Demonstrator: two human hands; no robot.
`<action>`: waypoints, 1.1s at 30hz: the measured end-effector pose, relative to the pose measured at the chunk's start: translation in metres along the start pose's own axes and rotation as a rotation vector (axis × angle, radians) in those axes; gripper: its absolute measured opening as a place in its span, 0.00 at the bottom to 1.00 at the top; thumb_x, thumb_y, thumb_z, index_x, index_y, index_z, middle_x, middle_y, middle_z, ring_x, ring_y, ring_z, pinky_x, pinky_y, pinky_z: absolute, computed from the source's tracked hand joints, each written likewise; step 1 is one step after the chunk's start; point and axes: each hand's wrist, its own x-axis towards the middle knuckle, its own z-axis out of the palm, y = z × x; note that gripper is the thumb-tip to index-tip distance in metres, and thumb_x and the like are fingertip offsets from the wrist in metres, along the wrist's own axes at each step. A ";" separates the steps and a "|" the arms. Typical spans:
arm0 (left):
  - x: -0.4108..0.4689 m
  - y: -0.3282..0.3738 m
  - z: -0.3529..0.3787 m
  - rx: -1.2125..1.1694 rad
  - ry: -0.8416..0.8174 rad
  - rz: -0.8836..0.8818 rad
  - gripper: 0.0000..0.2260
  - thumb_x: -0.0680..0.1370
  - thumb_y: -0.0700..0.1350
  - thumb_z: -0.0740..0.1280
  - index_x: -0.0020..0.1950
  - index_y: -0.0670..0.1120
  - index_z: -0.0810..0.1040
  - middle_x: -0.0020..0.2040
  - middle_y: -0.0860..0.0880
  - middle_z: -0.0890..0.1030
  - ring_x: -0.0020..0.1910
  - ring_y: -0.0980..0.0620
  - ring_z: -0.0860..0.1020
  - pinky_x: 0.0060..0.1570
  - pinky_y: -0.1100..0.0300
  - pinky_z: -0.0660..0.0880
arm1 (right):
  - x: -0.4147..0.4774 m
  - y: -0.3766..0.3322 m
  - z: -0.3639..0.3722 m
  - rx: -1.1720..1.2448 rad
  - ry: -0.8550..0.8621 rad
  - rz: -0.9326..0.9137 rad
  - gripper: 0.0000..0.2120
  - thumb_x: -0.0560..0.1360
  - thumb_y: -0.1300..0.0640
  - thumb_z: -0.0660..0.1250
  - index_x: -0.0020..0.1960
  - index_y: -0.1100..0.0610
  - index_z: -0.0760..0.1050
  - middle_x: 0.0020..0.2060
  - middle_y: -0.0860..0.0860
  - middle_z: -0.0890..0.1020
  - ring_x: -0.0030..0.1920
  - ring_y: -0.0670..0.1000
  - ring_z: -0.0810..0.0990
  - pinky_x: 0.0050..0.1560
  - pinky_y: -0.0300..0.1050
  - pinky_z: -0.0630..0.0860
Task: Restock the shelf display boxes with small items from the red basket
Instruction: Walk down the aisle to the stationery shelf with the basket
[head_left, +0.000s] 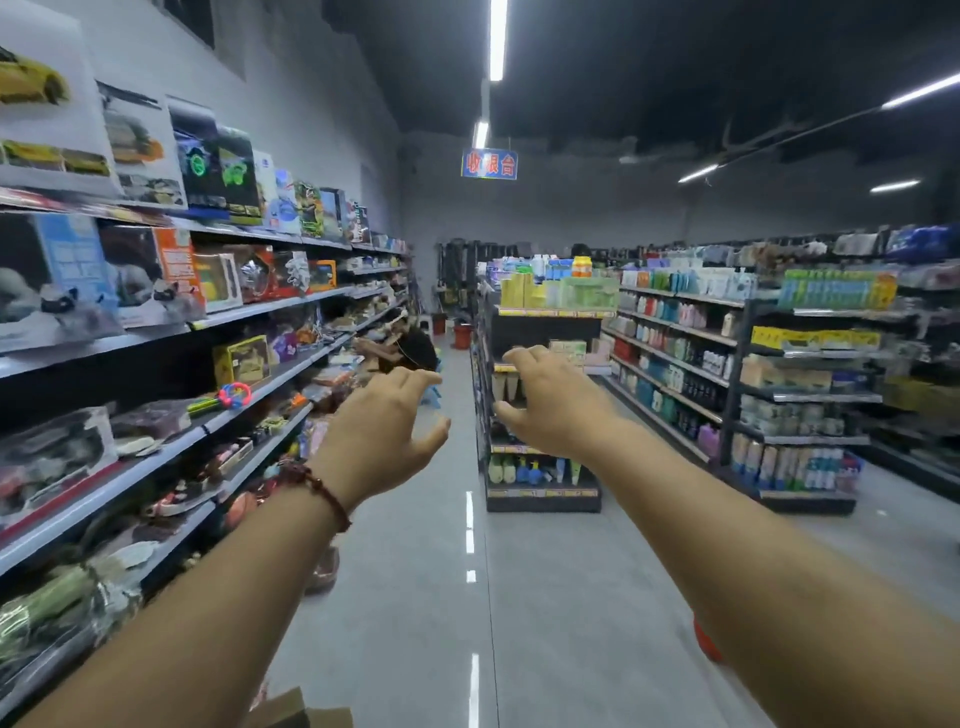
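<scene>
Two bare hands reached forward over the grey aisle floor (415, 597), left hand (379, 431) and right hand (550, 405) empty, fingers (519, 356) loosely spread, one dark beaded bracelet (317, 486) behind the left fingers.

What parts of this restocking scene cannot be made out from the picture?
- Red basket: only a red sliver shows behind the right forearm in the head view; I cannot tell what it is.
- Shelf goods at lower left: blurred, no display boxes or small items can be told.
- Cardboard: cut off by the bottom edge.
- Left hand and right hand: both open and empty.
</scene>
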 end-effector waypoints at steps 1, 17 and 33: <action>0.030 -0.018 0.015 0.008 -0.026 0.005 0.24 0.79 0.58 0.65 0.72 0.50 0.72 0.65 0.49 0.78 0.62 0.49 0.76 0.60 0.53 0.76 | 0.031 0.009 0.012 -0.017 -0.010 0.006 0.30 0.79 0.42 0.64 0.76 0.55 0.63 0.68 0.54 0.73 0.67 0.58 0.73 0.65 0.56 0.75; 0.403 -0.272 0.341 -0.011 -0.086 -0.033 0.25 0.78 0.61 0.66 0.72 0.52 0.71 0.65 0.51 0.77 0.63 0.51 0.75 0.63 0.50 0.76 | 0.476 0.191 0.286 0.006 -0.025 0.003 0.31 0.78 0.44 0.66 0.76 0.53 0.62 0.68 0.53 0.73 0.66 0.57 0.73 0.64 0.54 0.75; 0.715 -0.600 0.633 -0.001 -0.142 -0.264 0.26 0.77 0.63 0.65 0.71 0.54 0.71 0.63 0.53 0.77 0.63 0.51 0.75 0.62 0.52 0.75 | 0.955 0.292 0.594 0.112 -0.140 -0.109 0.29 0.79 0.45 0.65 0.77 0.51 0.62 0.69 0.52 0.72 0.66 0.55 0.73 0.63 0.52 0.75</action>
